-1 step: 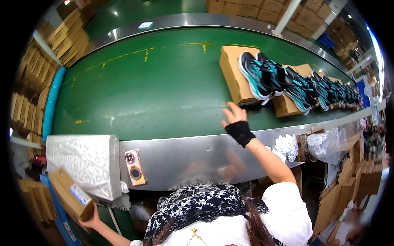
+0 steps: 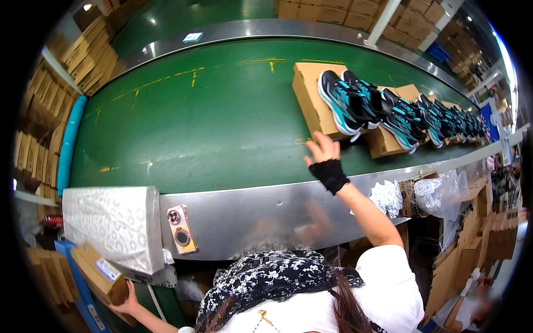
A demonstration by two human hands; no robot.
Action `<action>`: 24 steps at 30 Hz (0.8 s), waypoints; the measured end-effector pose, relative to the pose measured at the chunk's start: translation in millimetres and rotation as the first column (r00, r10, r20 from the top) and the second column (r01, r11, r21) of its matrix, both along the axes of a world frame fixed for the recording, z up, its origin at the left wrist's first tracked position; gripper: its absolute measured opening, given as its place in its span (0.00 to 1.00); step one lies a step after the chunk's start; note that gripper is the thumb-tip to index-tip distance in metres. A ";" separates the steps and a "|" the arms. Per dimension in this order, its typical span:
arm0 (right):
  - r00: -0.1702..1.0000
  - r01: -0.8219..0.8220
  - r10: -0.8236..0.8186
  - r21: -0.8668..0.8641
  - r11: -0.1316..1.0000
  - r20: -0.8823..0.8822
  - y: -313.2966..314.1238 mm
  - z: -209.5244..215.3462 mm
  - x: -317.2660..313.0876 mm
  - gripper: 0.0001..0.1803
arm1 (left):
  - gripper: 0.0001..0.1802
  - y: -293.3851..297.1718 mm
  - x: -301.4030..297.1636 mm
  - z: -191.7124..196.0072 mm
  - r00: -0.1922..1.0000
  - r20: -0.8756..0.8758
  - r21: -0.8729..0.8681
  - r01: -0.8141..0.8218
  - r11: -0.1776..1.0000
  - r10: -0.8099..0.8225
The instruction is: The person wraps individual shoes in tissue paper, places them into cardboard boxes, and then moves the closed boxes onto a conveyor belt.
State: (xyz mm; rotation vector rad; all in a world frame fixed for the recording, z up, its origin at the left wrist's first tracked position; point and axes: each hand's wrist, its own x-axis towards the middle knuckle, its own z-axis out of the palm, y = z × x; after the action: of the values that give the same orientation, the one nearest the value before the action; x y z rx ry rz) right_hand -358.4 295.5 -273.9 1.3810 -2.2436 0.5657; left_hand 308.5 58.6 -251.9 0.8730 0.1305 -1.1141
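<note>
At the lower left, my left hand (image 2: 129, 304) is closed on the near end of a brown cardboard shoebox (image 2: 93, 266) with a white and blue label. The box is tilted beside a white patterned stack of wrapping paper (image 2: 108, 225). Over the green conveyor belt (image 2: 211, 127), my right hand (image 2: 325, 152) has its fingers apart and holds nothing. It wears a black fingerless wrist cover (image 2: 330, 176). Just beyond its fingertips is another brown shoebox (image 2: 307, 91), with a pair of black and teal sneakers (image 2: 340, 102) on top.
Several more sneakers (image 2: 408, 122) on boxes line the belt to the right. On the metal ledge (image 2: 239, 216) lies a phone (image 2: 182, 230). Crumpled white paper (image 2: 387, 198) and clear plastic (image 2: 444, 191) sit at the right. Stacked cartons (image 2: 28, 155) stand left; another person (image 2: 469, 305) is at lower right.
My left hand and its shoebox have shifted slightly down and to the right. My right hand has moved a little to the right, closer to the near edge of the shoebox under the sneakers.
</note>
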 end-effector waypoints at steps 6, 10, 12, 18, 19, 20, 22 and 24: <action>0.887 0.445 -0.412 0.150 0.883 -0.208 45.6 55.9 -97.4 0.30 | 0.51 19.5 -62.8 18.7 0.956 0.122 0.171 0.243 0.955 -0.265; 0.786 0.357 -0.562 0.554 0.752 0.257 48.2 98.0 -125.6 0.39 | 0.42 2.8 -113.7 1.8 0.806 0.192 0.216 0.522 0.826 -0.560; 0.792 0.335 -0.546 0.556 0.761 0.271 45.5 103.2 -133.3 0.33 | 0.36 -2.6 -140.3 -13.6 0.629 0.299 0.257 0.671 0.695 -0.718; 0.946 0.220 -0.290 0.367 0.904 0.146 38.8 137.6 -97.6 0.27 | 0.22 38.6 -291.8 23.5 -0.122 0.703 0.459 0.830 0.316 -0.701; 0.914 0.173 -0.350 0.586 0.792 0.203 33.3 162.5 -81.5 0.32 | 0.18 47.4 -319.2 38.2 -0.179 0.742 0.444 0.853 0.274 -0.646; 0.929 0.121 -0.304 0.601 0.790 0.211 32.3 177.4 -66.5 0.33 | 0.15 56.8 -344.9 57.2 -0.253 0.807 0.430 0.871 0.237 -0.534; 0.944 0.008 -0.216 0.637 0.771 0.250 29.6 198.7 -35.9 0.35 | 0.10 75.6 -391.8 94.1 -0.315 0.874 0.397 0.902 0.168 -0.370; 0.922 -0.102 -0.182 0.668 0.737 0.341 26.6 227.9 -3.3 0.34 | 0.08 89.3 -431.9 116.5 -0.150 0.979 0.162 0.984 0.075 -0.137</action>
State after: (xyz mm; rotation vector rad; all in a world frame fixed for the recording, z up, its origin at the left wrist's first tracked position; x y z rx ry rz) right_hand -361.7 322.0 -46.0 1.6428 -2.9875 -0.0495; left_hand -123.4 147.9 -135.4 0.5323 -2.1029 -1.3015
